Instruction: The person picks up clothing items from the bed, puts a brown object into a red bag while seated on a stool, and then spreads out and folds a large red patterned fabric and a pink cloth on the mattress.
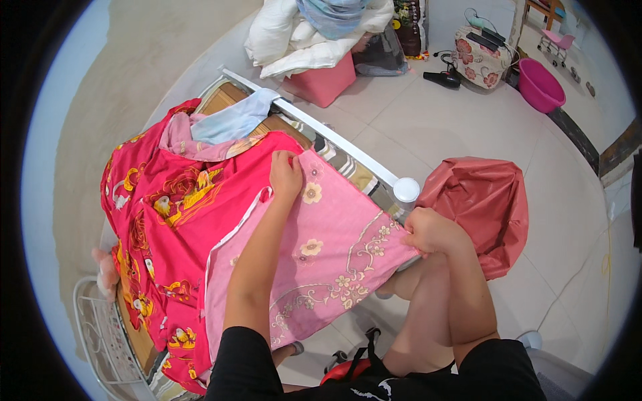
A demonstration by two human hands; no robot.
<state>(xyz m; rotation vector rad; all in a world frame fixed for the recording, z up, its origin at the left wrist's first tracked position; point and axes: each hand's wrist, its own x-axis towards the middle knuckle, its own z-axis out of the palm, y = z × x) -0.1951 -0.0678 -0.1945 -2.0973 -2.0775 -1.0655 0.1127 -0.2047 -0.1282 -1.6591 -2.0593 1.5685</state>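
Note:
A light pink cloth with printed flowers (pixel 326 225) is stretched between my two hands. My left hand (pixel 287 173) pinches its upper edge over the bed. Farther right, beside the bed's corner post (pixel 406 190), my right hand (pixel 430 231) grips a corner of the same cloth. A white-trimmed edge (pixel 228 239) of it runs below my left forearm. Under and left of it spreads a crimson fabric with a bird and flower print (pixel 175 200), bunched in folds. Whether the two fabrics are joined cannot be told.
A white bed rail (pixel 331 135) borders the bed. A pale blue cloth (pixel 235 118) lies near it. On the floor stand a red bag (pixel 481 210), a pink box (pixel 323 80) under white bedding (pixel 301 42), a hair dryer (pixel 442 79) and a magenta basin (pixel 541 85).

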